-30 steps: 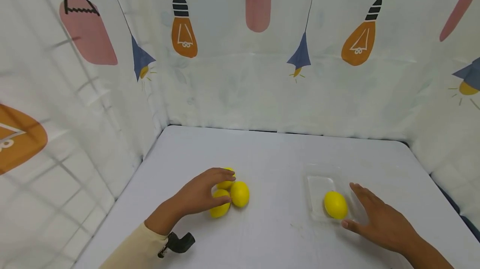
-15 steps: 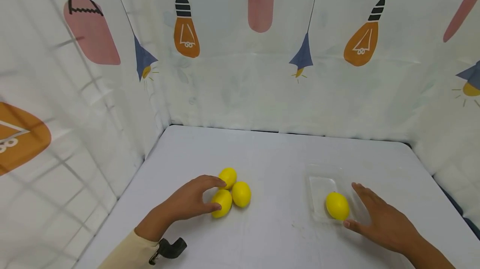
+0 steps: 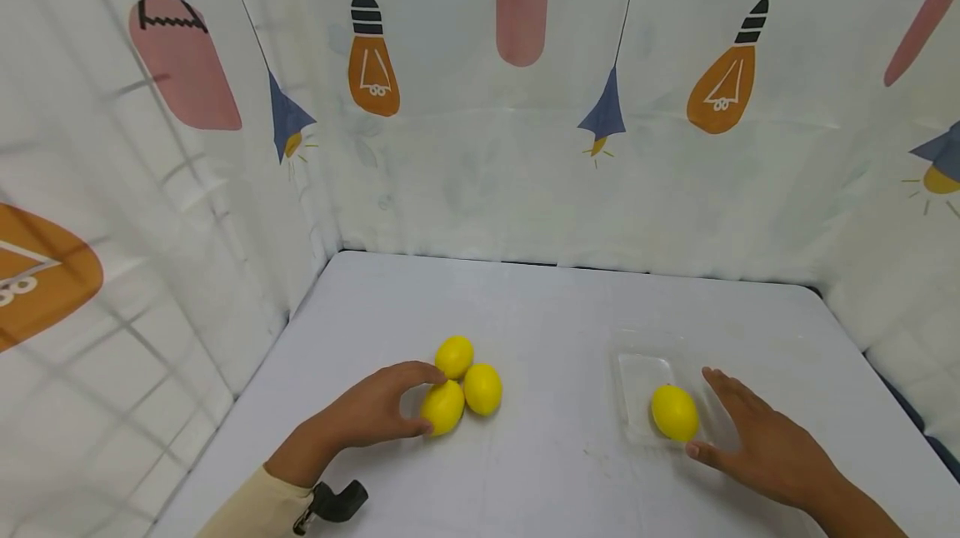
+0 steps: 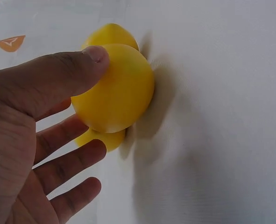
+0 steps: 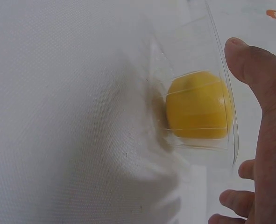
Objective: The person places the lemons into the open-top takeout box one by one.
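Observation:
Three yellow lemons lie close together on the white table, left of the middle. My left hand (image 3: 375,406) reaches to the nearest lemon (image 3: 444,408), thumb and forefinger spread at its left side. In the left wrist view my thumb overlaps that lemon (image 4: 123,93), and the other fingers extend loosely; the forefinger is partly hidden. Beside it are the far lemon (image 3: 454,356) and the right lemon (image 3: 483,389). On the right, a clear plastic tray (image 3: 626,388) holds one more lemon (image 3: 674,412). My right hand (image 3: 765,442) stays at the tray's right side, fingers extended and thumb apart.
A white cloth covers the table (image 3: 555,471), with light cloth walls (image 3: 480,188) behind and at both sides, printed with lamps. A black curved piece (image 3: 339,501) sticks out from my left cuff (image 3: 258,505).
My left hand has drawn back toward me from above the lemons and lowered to the nearest one, its thumb and forefinger coming closer around it. The right hand and tray stay put.

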Motion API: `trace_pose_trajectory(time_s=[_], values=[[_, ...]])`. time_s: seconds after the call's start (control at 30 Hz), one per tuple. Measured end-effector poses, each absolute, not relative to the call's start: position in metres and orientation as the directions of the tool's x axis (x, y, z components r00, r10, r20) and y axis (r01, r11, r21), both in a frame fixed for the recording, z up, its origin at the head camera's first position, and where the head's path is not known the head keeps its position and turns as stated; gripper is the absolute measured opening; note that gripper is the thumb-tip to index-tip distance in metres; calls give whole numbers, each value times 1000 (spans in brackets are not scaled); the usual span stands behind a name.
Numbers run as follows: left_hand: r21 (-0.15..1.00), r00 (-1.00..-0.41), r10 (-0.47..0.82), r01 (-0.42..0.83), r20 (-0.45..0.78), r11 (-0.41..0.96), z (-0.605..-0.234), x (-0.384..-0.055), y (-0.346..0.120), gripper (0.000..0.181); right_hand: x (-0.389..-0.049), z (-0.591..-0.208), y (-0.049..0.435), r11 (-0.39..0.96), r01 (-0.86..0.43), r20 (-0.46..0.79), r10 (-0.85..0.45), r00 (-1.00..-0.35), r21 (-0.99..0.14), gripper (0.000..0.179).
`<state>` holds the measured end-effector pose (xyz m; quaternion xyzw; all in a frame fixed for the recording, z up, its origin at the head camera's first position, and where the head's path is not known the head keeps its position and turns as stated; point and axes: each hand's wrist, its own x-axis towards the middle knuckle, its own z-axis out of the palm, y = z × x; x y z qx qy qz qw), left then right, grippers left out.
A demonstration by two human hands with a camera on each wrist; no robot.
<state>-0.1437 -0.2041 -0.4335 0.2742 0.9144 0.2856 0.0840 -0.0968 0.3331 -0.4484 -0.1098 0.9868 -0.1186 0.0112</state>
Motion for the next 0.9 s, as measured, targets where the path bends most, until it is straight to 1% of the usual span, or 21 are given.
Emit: trace_pose_trajectory(time_s=[0.4,0.67,0.9], values=[[558,-835,551,451,-13,697,-441,-143,-205,66,-98,-451,334,951,-201,-22,-212,-977,-234,116],[557,-834,552,468,19,687,-445,-142,-203,71,-96,-451,334,952,-200,-18,-209,-978,-231,115],[565,-819,570,499,60,657,-447,-141,-199,75,-96,-451,335,954,-186,-32,-199,-979,-234,117]])
